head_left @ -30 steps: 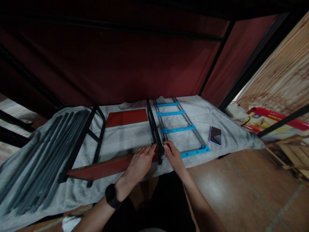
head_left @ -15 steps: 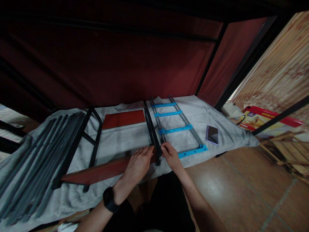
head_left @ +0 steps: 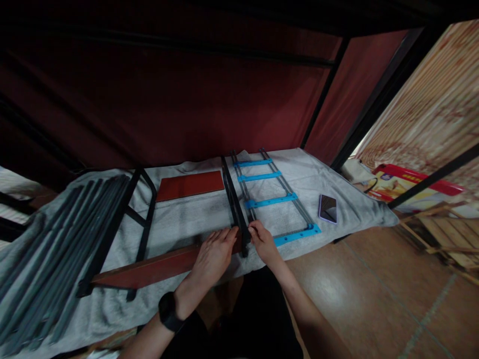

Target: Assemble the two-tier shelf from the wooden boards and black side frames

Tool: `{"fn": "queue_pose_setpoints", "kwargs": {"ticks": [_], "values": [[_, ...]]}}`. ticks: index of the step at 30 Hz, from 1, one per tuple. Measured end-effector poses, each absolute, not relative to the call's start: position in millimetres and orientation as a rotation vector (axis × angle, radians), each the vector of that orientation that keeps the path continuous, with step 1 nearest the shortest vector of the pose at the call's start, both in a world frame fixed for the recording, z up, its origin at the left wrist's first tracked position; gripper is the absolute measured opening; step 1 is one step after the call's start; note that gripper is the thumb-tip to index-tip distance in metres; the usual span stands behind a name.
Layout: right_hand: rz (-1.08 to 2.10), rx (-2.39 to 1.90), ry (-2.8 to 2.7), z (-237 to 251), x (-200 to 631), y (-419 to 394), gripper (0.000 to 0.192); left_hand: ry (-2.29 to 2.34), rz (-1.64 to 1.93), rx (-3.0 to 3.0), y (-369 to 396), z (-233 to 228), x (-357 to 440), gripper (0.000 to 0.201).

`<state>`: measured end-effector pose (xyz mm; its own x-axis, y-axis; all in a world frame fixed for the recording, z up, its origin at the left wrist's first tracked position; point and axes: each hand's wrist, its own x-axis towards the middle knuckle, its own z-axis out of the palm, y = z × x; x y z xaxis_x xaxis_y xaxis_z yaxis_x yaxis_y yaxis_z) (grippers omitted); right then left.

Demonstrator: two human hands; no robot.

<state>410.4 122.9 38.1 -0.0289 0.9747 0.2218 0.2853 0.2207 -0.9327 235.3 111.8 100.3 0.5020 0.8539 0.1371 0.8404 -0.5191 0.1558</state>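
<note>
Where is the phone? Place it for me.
In the head view, the phone lies on the grey cloth, right of the blue-runged frame, beyond the right hand.

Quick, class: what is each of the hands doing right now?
Left hand: open, flat on the red panel.
Right hand: fingers pinching the black bar.

I see a pale grey cloth (head_left: 194, 217) under everything, plain and slightly mottled. On it a black metal frame (head_left: 235, 202) carries two reddish-brown panels: the near panel (head_left: 149, 269) and the far panel (head_left: 190, 185), both plain. Beside it the grey rails (head_left: 279, 199) bear bright blue crosspieces (head_left: 271, 201). A stack of dark grey bars (head_left: 56, 249) lies at the left. The phone (head_left: 328, 208) has a black screen in a lilac rim. My left wrist wears a black watch (head_left: 169, 313). The floor (head_left: 374, 299) is brown tile with pale joints.
</note>
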Motion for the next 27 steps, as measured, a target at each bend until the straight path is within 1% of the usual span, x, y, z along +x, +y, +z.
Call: {"fn": "queue_pose_setpoints", "kwargs": {"ticks": [3, 5, 9, 13, 16, 19, 21, 23, 25, 27], "values": [[0.786, -1.329, -1.568, 41.5, 409.7, 124.7, 0.029, 1.508, 0.307, 2.665, 112.1, 100.2, 235.4, 0.038], [0.811, -1.346, -1.555, 41.8, 409.9, 123.6, 0.033, 1.512, 0.313, 2.676, 112.0, 100.2, 235.7, 0.038], [0.902, -1.260, -1.499, 38.1, 411.9, 120.2, 0.025, 1.524, 0.299, 2.685, 111.5, 101.8, 236.7, 0.038], [0.808, -1.234, -1.593, 38.2, 412.9, 122.9, 0.020, 1.529, 0.275, 2.663, 111.8, 102.9, 237.4, 0.039], [0.771, -1.291, -1.645, 41.7, 412.6, 126.2, 0.026, 1.532, 0.288, 2.655, 112.2, 102.2, 237.1, 0.039], [0.848, -1.320, -1.606, 43.8, 412.2, 126.4, 0.034, 1.529, 0.299, 2.651, 112.0, 102.0, 236.5, 0.039], [0.895, -1.301, -1.571, 43.4, 412.5, 124.7, 0.031, 1.526, 0.308, 2.643, 111.7, 102.4, 236.3, 0.039], [0.904, -1.263, -1.557, 42.2, 413.5, 123.0, 0.025, 1.522, 0.318, 2.635, 111.7, 102.5, 236.4, 0.040], [0.872, -1.239, -1.584, 41.1, 414.9, 122.7, 0.022, 1.523, 0.318, 2.631, 112.2, 102.0, 236.7, 0.040], [0.812, -1.234, -1.645, 40.7, 415.9, 124.1, 0.023, 1.527, 0.314, 2.629, 113.2, 100.9, 237.0, 0.040]]}}
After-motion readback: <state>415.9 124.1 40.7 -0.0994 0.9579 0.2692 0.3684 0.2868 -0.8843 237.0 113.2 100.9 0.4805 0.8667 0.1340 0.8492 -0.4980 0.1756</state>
